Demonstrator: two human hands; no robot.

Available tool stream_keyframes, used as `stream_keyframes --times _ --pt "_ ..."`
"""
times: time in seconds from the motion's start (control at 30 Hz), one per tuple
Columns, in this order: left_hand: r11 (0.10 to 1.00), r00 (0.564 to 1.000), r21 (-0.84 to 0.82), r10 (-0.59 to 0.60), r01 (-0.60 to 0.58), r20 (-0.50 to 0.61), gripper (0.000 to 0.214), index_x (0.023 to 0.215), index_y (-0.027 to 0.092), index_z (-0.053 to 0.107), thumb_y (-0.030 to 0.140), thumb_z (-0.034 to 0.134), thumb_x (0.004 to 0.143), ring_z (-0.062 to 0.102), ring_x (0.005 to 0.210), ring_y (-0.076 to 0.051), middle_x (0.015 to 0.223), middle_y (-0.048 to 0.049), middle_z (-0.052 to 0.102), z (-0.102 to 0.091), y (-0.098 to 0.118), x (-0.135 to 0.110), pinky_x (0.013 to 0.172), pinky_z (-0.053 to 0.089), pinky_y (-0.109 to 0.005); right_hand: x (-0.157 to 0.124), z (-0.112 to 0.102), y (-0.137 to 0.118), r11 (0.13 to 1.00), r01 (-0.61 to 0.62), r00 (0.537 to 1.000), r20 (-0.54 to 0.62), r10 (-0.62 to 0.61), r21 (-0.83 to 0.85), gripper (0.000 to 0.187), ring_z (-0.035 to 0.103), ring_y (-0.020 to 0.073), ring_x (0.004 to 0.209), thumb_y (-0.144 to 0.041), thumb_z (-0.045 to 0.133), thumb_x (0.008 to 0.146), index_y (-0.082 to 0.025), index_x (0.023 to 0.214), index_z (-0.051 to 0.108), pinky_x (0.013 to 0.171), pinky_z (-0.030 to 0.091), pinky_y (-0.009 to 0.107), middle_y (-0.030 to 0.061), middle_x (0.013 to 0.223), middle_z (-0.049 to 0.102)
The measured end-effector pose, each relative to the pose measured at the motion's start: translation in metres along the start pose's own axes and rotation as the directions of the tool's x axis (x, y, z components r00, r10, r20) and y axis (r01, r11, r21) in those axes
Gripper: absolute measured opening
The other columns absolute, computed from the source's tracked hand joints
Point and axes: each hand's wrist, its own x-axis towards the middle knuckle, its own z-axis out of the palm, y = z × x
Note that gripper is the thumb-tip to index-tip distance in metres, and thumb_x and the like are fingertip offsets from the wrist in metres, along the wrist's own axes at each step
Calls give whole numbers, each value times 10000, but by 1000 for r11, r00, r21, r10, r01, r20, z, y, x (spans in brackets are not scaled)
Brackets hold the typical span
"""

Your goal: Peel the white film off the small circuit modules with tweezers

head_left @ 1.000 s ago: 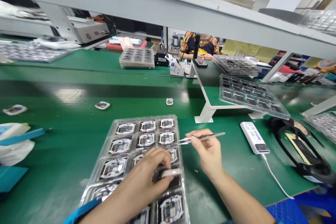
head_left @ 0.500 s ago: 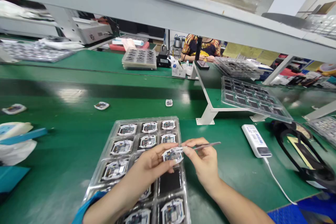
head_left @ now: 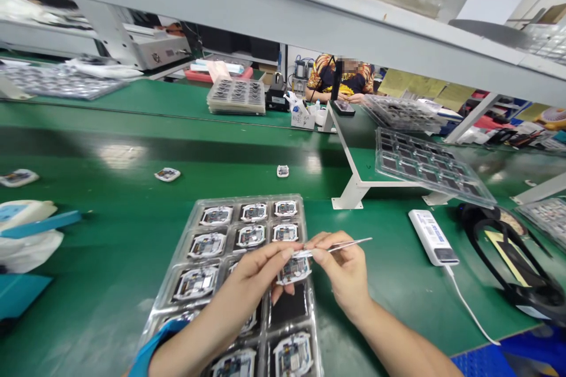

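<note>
My left hand (head_left: 254,280) pinches a small white-framed circuit module (head_left: 293,270) and holds it just above a clear plastic tray (head_left: 179,253) of several like modules. My right hand (head_left: 342,268) is closed on thin metal tweezers (head_left: 342,245), whose tips meet the module's upper edge by my left fingertips. Under the held module one tray pocket (head_left: 288,307) lies empty and dark. Both hands hover over the tray's right column.
On the green belt lie loose modules (head_left: 167,174) (head_left: 282,171). A white power bank (head_left: 432,237) with a cable sits to the right, beside a black strap (head_left: 508,259). A white stand (head_left: 354,191) carries a tray (head_left: 431,166). Another person (head_left: 338,76) works at the far side.
My left hand lifted a module out of the tray pocket, leaving it empty, and brought it up. My right hand moved the tweezers left and down onto the module.
</note>
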Motion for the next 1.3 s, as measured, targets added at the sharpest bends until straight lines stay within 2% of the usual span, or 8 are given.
stream_keyframes --times 0.1,0.2,0.37,0.53,0.83,0.97,1.13,1.3 --pt "1000 999 -11 -23 23 -27 424 1008 162 739 511 653 784 558 545 -141 576 26 629 0 1 -1 488 361 -224 1 0 -3 969 213 975 85 -203 -125 72 741 195 772 -273 780 846 -255 829 712 771 549 364 6 796 797" --pt "999 998 -8 -43 43 -46 393 948 176 754 505 679 745 550 542 -129 614 23 637 -1 1 0 480 350 -210 1 -3 -10 844 456 886 235 -400 -283 43 763 209 780 -237 736 884 -257 866 702 876 506 426 19 824 812" --pt "998 998 9 -58 58 -37 379 917 189 762 511 681 735 538 558 -126 661 15 653 -4 -1 4 473 336 -202 2 -7 -18 697 614 785 370 -496 -370 49 767 211 753 -224 661 930 -255 903 685 883 494 449 34 824 816" --pt "997 998 29 -70 70 6 380 920 193 761 524 651 770 503 550 -132 558 41 582 -3 2 1 485 327 -212 3 -8 -15 725 581 810 354 -468 -370 58 777 211 733 -238 678 921 -267 872 688 879 502 448 17 810 821" --pt "998 998 24 -65 65 -22 447 958 173 772 553 657 753 516 530 -126 579 24 619 -2 1 2 480 314 -210 0 -5 -7 911 305 951 129 -280 -279 62 779 200 765 -226 744 879 -248 865 688 873 567 404 15 809 813" --pt "997 997 18 -68 69 -28 443 935 174 784 552 687 726 529 540 -123 646 8 663 -1 3 3 489 341 -213 -2 -4 -9 919 279 959 127 -253 -278 94 768 194 798 -170 741 867 -248 894 695 818 593 370 17 843 800" --pt "997 997 40 -61 62 -40 400 929 193 795 516 722 704 508 514 -111 697 2 685 -1 2 4 478 323 -217 -2 -5 -11 867 353 933 203 -297 -351 112 771 204 786 -145 743 855 -245 892 710 904 575 428 27 832 808" --pt "997 996 35 -73 75 -50 347 955 217 794 490 711 759 528 564 -122 740 0 696 -5 0 4 494 358 -211 0 -6 -13 957 152 981 158 -115 -247 80 772 204 858 -196 764 845 -234 882 702 797 627 358 43 896 800"
